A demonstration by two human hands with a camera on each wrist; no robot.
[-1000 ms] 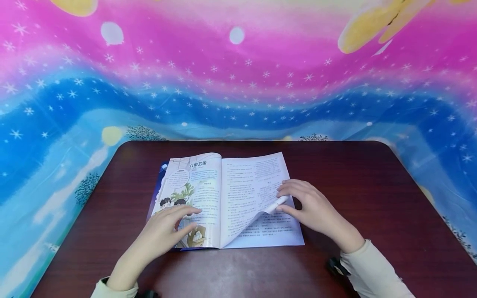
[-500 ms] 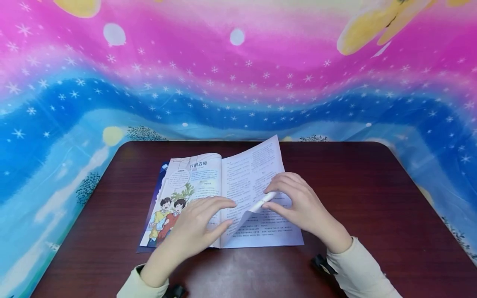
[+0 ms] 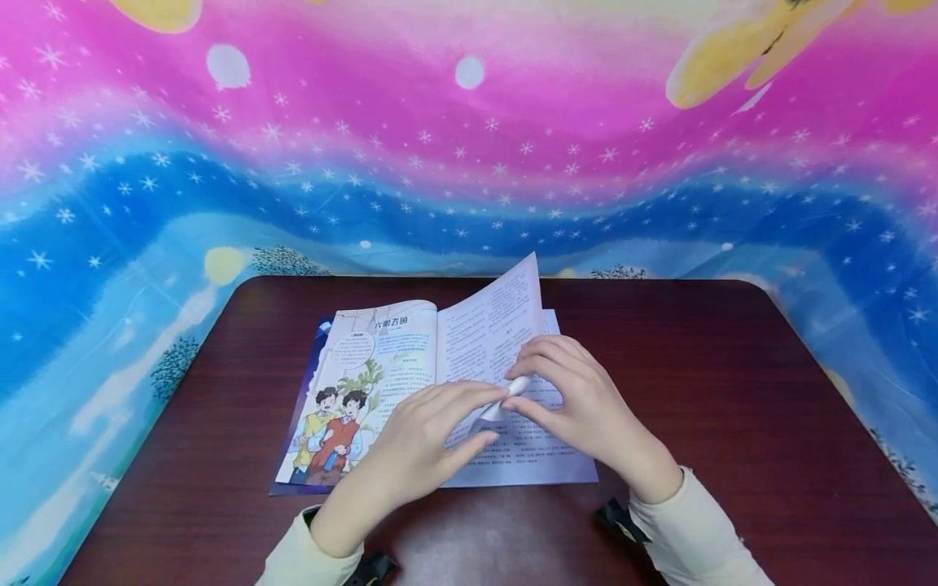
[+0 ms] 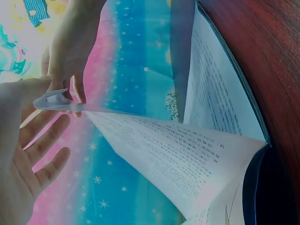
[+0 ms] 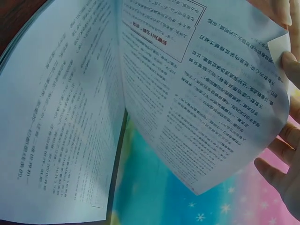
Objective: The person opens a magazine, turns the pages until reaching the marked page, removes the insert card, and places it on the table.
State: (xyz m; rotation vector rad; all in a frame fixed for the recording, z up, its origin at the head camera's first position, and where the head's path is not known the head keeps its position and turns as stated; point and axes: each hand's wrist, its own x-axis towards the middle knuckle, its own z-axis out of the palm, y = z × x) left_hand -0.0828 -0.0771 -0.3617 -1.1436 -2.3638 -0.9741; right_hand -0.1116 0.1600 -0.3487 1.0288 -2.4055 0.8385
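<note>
An open magazine [image 3: 396, 358] lies on the table, with an illustrated left side. One page [image 3: 498, 313] of its right side is lifted, its far corner standing up and its near edge curled into a small roll. My right hand [image 3: 579, 399] pinches that curled edge between thumb and fingers. From the left, my left hand [image 3: 425, 435] reaches over the magazine, its index fingertip at the rolled edge and its thumb apart from the fingers. The left wrist view shows the lifted page [image 4: 164, 150] stretching from the spine to both hands. Print covers the page [image 5: 206, 93] in the right wrist view.
The dark reddish-brown table [image 3: 718, 391] extends around the magazine. Behind it hangs a pink and blue cloth backdrop [image 3: 469, 163] with white snowflakes. Black wrist straps [image 3: 623, 521] show at the pale sleeves.
My right hand has drawn the page's edge leftward, and its far corner has risen. The left hand has moved right from the illustrated page to the curled edge.
</note>
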